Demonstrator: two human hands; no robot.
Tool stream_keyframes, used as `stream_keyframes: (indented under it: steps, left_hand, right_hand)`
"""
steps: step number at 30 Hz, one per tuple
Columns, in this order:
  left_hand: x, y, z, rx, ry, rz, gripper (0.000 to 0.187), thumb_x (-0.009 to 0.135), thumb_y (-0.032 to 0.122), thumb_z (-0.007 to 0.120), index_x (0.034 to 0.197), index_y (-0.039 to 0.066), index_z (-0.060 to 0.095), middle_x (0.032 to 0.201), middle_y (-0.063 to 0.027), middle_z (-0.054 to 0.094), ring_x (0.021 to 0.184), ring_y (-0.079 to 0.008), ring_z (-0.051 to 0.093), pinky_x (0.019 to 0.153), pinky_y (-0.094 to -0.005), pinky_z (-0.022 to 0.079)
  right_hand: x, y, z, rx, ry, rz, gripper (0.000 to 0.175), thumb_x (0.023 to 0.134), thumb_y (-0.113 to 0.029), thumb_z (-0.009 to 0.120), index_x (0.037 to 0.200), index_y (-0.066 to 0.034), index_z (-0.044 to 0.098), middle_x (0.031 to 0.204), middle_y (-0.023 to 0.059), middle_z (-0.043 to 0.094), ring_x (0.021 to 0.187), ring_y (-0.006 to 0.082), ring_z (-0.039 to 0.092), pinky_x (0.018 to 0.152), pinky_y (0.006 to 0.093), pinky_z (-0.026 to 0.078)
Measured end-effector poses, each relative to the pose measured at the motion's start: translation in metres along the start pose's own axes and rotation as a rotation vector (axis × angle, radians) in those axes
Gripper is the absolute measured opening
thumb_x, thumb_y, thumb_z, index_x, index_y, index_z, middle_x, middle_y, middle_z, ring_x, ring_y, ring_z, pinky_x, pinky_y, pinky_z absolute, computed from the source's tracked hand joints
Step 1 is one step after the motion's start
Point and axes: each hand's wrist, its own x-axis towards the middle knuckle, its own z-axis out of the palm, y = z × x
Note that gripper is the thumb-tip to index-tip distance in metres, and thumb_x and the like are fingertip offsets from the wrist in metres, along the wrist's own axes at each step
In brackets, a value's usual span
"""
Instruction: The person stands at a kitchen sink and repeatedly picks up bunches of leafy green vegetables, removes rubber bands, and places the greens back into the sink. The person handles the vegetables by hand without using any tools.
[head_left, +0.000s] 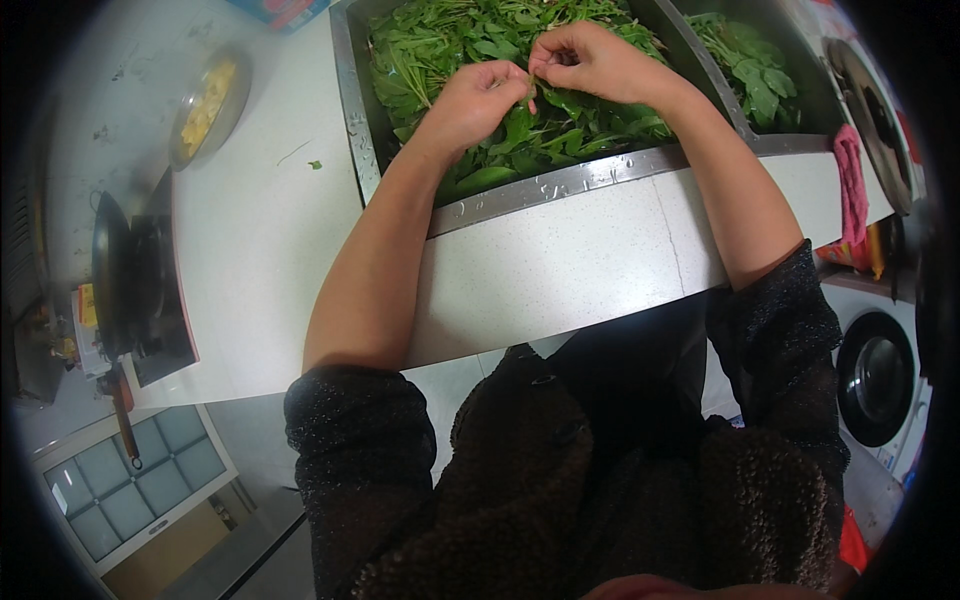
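Note:
Leafy greens (442, 52) fill the large basin of a metal sink (555, 182). Above them my left hand (484, 101) pinches a leafy green sprig (519, 124), its leaves hanging below the fingers. Close by on the right, my right hand (589, 61) has thumb and forefinger pinched at the top of the same sprig, the fingertips of both hands nearly touching. In the smaller basin on the right lie more greens (761, 79). A scrap of leaf (315, 164) and a thin stem rest on the white countertop left of the sink.
A metal bowl of yellow pieces (206, 112) stands at the back left. Below it a dark wok (112, 277) with a wooden handle sits on a black hob (169, 315). A pink cloth (850, 184) hangs over the counter edge at right, above a washing machine (876, 379).

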Motion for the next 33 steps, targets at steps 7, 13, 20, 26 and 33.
stream_keyframes:
  steps: [7,13,20,26,33]
  left_hand:
    - [0.015,-0.030,-0.004,0.200,0.290,0.021,0.029,0.080,0.031,0.061,0.099,0.010,0.069,0.098,-0.0097,0.069,0.094,-0.0249,0.064,0.084,-0.0332,0.048]
    - [0.014,-0.029,-0.001,0.247,0.238,0.045,0.030,0.084,0.030,0.061,0.102,0.009,0.069,0.102,-0.0103,0.069,0.096,-0.0237,0.064,0.085,-0.0331,0.047]
    - [-0.001,0.006,0.004,-0.089,0.232,0.000,0.026,0.089,0.023,0.062,0.103,0.001,0.065,0.091,-0.0048,0.067,0.083,-0.0109,0.058,0.076,-0.0238,0.045]
    - [-0.004,0.013,0.003,-0.160,0.179,0.008,0.022,0.086,0.032,0.066,0.099,0.014,0.066,0.086,0.0074,0.061,0.071,-0.0013,0.043,0.058,-0.0199,0.030]
    - [-0.004,0.013,0.003,-0.221,0.247,0.001,0.018,0.083,0.018,0.069,0.092,0.002,0.066,0.081,0.0005,0.061,0.072,-0.0071,0.051,0.067,-0.0209,0.040]
  right_hand:
    - [0.000,-0.005,0.018,-0.789,-0.077,0.210,0.018,0.082,-0.018,0.053,0.091,-0.0092,0.067,0.090,0.0142,0.066,0.085,0.0331,0.064,0.074,0.0437,0.051]
    - [-0.001,-0.002,0.016,-0.654,-0.163,0.262,0.013,0.080,-0.015,0.059,0.090,-0.0079,0.066,0.086,0.0123,0.067,0.080,0.0327,0.064,0.068,0.0425,0.050]
    - [0.004,0.001,-0.002,0.019,0.066,0.169,0.014,0.092,-0.013,0.057,0.087,0.0000,0.059,0.073,0.0010,0.058,0.065,0.0088,0.054,0.063,0.0239,0.047]
    - [0.004,-0.004,0.001,0.160,0.056,0.142,0.016,0.093,-0.016,0.057,0.088,-0.0007,0.059,0.075,0.0003,0.059,0.066,0.0078,0.054,0.063,0.0235,0.047]
    - [0.004,-0.012,0.001,0.224,0.086,0.219,0.014,0.089,-0.010,0.055,0.088,-0.0001,0.065,0.075,0.0067,0.064,0.069,0.0153,0.060,0.067,0.0280,0.049]
